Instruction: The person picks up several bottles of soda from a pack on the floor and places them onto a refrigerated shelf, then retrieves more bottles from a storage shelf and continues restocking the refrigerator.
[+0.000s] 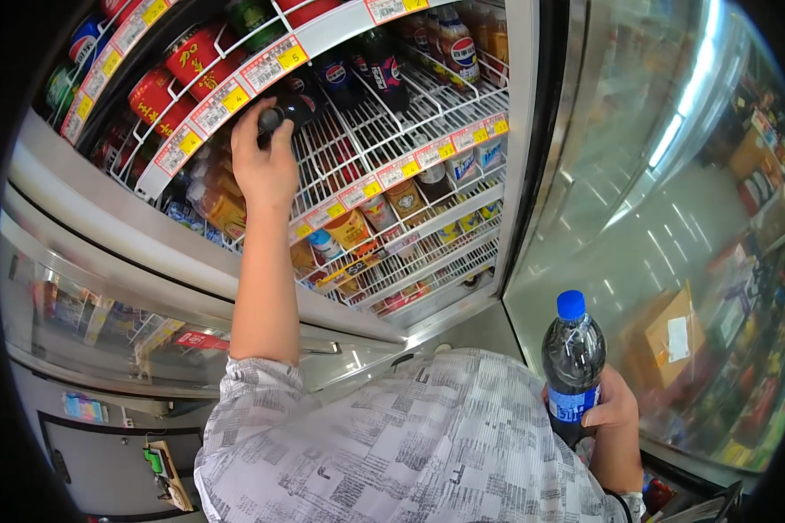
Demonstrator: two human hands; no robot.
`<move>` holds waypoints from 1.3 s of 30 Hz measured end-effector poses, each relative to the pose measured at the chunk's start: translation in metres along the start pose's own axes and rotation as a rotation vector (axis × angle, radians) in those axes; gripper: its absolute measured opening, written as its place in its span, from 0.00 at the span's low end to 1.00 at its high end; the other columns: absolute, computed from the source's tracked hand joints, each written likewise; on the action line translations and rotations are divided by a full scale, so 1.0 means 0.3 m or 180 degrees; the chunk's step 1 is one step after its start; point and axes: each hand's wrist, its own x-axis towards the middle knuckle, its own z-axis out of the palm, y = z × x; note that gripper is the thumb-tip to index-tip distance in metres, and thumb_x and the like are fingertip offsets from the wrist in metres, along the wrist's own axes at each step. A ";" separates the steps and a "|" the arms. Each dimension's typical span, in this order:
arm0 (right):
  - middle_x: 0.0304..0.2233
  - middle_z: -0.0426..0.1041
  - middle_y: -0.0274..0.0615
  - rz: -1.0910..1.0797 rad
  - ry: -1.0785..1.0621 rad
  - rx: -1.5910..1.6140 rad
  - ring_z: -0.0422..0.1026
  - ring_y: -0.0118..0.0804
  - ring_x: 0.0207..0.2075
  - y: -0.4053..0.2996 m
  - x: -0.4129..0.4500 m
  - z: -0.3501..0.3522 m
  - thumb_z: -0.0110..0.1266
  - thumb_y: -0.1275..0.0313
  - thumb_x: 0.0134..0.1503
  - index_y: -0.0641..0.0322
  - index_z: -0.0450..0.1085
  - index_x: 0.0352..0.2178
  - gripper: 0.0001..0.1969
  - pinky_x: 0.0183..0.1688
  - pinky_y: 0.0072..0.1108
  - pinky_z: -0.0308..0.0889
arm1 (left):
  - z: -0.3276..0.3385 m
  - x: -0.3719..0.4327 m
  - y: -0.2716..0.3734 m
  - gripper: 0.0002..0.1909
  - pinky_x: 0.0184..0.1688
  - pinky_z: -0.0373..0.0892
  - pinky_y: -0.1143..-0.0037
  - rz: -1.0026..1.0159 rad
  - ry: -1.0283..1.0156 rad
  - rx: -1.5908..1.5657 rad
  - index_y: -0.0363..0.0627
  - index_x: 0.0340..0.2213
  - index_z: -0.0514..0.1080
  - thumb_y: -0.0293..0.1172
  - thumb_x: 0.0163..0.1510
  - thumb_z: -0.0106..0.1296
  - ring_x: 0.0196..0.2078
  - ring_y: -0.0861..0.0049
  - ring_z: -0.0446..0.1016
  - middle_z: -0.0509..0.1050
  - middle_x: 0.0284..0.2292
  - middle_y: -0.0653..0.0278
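Note:
My left hand (pixel 268 157) reaches into an open drinks cooler, its fingers and thumb around the neck of a dark cola bottle (pixel 301 108) with a black cap (pixel 270 119). That bottle leans on a white wire shelf (pixel 340 147), its lower part in shadow. Further back on the same shelf stand more dark Pepsi bottles (pixel 386 75). Low at my right side, my right hand (pixel 611 405) grips a Pepsi bottle (pixel 574 353) with a blue cap, held roughly upright around its blue label.
Red cans (pixel 199 59) fill the shelf above, behind a price-tag rail (pixel 235 98). Cartons and bottles (pixel 350 229) line lower shelves. The open glass door (pixel 602 261) stands at my right, reflecting a cardboard box (pixel 667 333). Another glass door (pixel 124 314) is at left.

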 end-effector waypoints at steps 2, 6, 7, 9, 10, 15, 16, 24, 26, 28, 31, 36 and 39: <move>0.50 0.78 0.54 -0.0117 0.0095 -0.0082 0.80 0.46 0.48 0.001 -0.005 0.006 0.79 0.70 0.37 0.76 0.63 0.60 0.48 0.53 0.37 0.74 | 0.044 0.071 -0.139 0.22 0.61 0.69 0.63 -0.0178 -0.0105 0.0247 0.45 0.54 0.77 0.36 0.59 0.63 0.56 0.55 0.75 0.76 0.53 0.50; 0.51 0.76 0.51 -0.0405 0.0420 -0.0288 0.79 0.44 0.48 -0.020 0.003 0.048 0.78 0.73 0.38 0.74 0.59 0.63 0.51 0.53 0.35 0.73 | 0.173 0.290 -0.498 0.25 0.60 0.71 0.61 0.0891 -0.0622 0.2340 0.40 0.55 0.76 0.43 0.63 0.59 0.56 0.53 0.76 0.78 0.50 0.45; 0.51 0.76 0.51 -0.0385 0.0378 -0.0303 0.79 0.44 0.48 -0.024 0.007 0.045 0.78 0.73 0.38 0.74 0.59 0.63 0.51 0.53 0.35 0.73 | 0.183 0.365 -0.601 0.26 0.59 0.72 0.61 0.1794 -0.0682 0.3088 0.38 0.56 0.75 0.45 0.64 0.58 0.56 0.52 0.76 0.79 0.50 0.43; 0.51 0.76 0.49 -0.0734 0.0574 -0.0851 0.79 0.42 0.48 -0.023 0.010 0.029 0.79 0.72 0.39 0.73 0.59 0.63 0.51 0.53 0.35 0.73 | 0.272 0.501 -0.677 0.23 0.54 0.74 0.59 0.3901 0.1845 0.3234 0.41 0.54 0.76 0.44 0.66 0.55 0.49 0.54 0.79 0.80 0.47 0.49; 0.50 0.75 0.48 -0.0851 0.0673 -0.0930 0.78 0.41 0.47 -0.018 0.013 0.026 0.80 0.71 0.40 0.73 0.60 0.62 0.50 0.52 0.35 0.74 | 0.321 0.522 -0.648 0.23 0.52 0.74 0.59 0.3127 0.1042 0.2618 0.40 0.53 0.76 0.44 0.66 0.55 0.46 0.54 0.79 0.81 0.47 0.51; 0.48 0.75 0.55 -0.1002 0.1202 -0.0932 0.77 0.46 0.48 -0.012 0.022 0.071 0.80 0.62 0.40 0.73 0.60 0.61 0.51 0.51 0.34 0.73 | 0.378 0.537 -0.617 0.22 0.49 0.75 0.60 0.1030 -0.0130 0.1204 0.40 0.52 0.76 0.44 0.65 0.56 0.43 0.55 0.80 0.81 0.45 0.54; 0.48 0.75 0.56 -0.0988 0.1180 -0.0969 0.77 0.46 0.48 -0.015 0.024 0.068 0.80 0.61 0.40 0.73 0.60 0.61 0.51 0.51 0.34 0.73 | 0.378 0.537 -0.617 0.22 0.49 0.75 0.60 0.0924 -0.0209 0.1136 0.40 0.52 0.76 0.44 0.65 0.56 0.42 0.55 0.80 0.81 0.45 0.54; 0.47 0.75 0.56 -0.0974 0.1305 -0.0893 0.77 0.47 0.47 -0.017 0.056 0.094 0.80 0.59 0.39 0.72 0.61 0.59 0.50 0.50 0.35 0.73 | 0.373 0.544 -0.643 0.21 0.48 0.75 0.62 0.0577 -0.0518 0.0930 0.41 0.51 0.77 0.44 0.65 0.57 0.41 0.58 0.80 0.82 0.43 0.55; 0.47 0.75 0.56 -0.0981 0.1328 -0.0879 0.77 0.47 0.47 -0.017 0.062 0.096 0.80 0.60 0.39 0.72 0.61 0.59 0.50 0.50 0.35 0.73 | 0.371 0.543 -0.646 0.21 0.47 0.75 0.63 0.0549 -0.0555 0.0916 0.41 0.50 0.77 0.44 0.65 0.57 0.41 0.58 0.80 0.82 0.43 0.55; 0.46 0.75 0.55 -0.0994 0.1341 -0.0869 0.77 0.47 0.47 -0.010 0.064 0.084 0.80 0.60 0.39 0.72 0.61 0.59 0.50 0.49 0.35 0.73 | 0.367 0.546 -0.649 0.21 0.47 0.75 0.63 0.0534 -0.0591 0.0915 0.41 0.50 0.77 0.44 0.64 0.57 0.41 0.59 0.80 0.82 0.42 0.55; 0.46 0.75 0.55 -0.1086 0.1240 -0.1042 0.77 0.47 0.47 0.004 0.062 0.047 0.80 0.60 0.39 0.72 0.60 0.60 0.51 0.49 0.35 0.73 | 0.360 0.554 -0.654 0.20 0.46 0.75 0.64 0.0500 -0.0631 0.0897 0.41 0.49 0.78 0.44 0.64 0.57 0.40 0.60 0.80 0.82 0.42 0.56; 0.45 0.75 0.55 -0.0964 0.1213 -0.0988 0.77 0.47 0.46 -0.007 0.072 0.046 0.79 0.60 0.40 0.72 0.60 0.60 0.50 0.49 0.33 0.73 | 0.362 0.557 -0.665 0.20 0.46 0.75 0.65 0.0474 -0.0683 0.0889 0.41 0.48 0.78 0.44 0.64 0.58 0.40 0.62 0.80 0.82 0.40 0.56; 0.46 0.75 0.54 -0.0920 0.1203 -0.1025 0.77 0.45 0.46 -0.012 0.074 0.045 0.79 0.61 0.40 0.72 0.61 0.59 0.49 0.49 0.33 0.73 | 0.366 0.557 -0.672 0.19 0.45 0.75 0.65 0.0461 -0.0724 0.0892 0.41 0.48 0.78 0.44 0.64 0.58 0.39 0.63 0.80 0.82 0.40 0.57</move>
